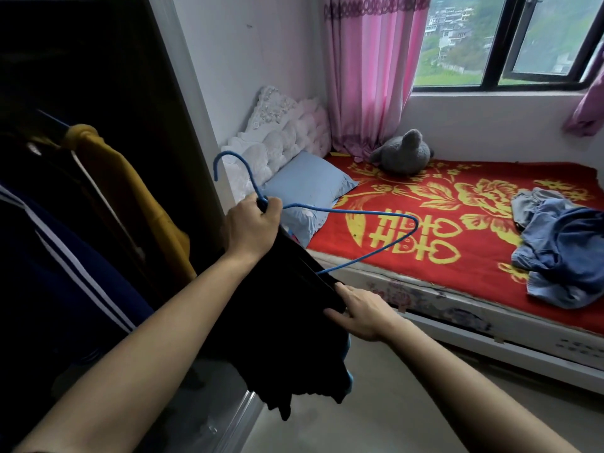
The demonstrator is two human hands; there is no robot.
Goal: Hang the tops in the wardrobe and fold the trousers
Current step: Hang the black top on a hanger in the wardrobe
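We work black top [287, 322] onto blue hanger [359, 214]: left hand [253, 225] grips hanger neck, right hand [362, 313] pinches fabric. Other tops [130, 191] hung in wardrobe [98, 60]; jeans [562, 253] unfolded on bed [425, 273].

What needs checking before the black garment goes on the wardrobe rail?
1. Left hand grips hanger at its neck: ok.
2. Right hand holds black garment by its edge: ok.
3. Garment seated over both hanger shoulders: not ok, the far loop sticks out bare.
4. Hook free of cloth: ok.
5. Space on the rail: cannot tell, the wardrobe is dark; a yellow top and a navy top hang there.
6. Denim pile on bed folded: not ok, it lies crumpled.
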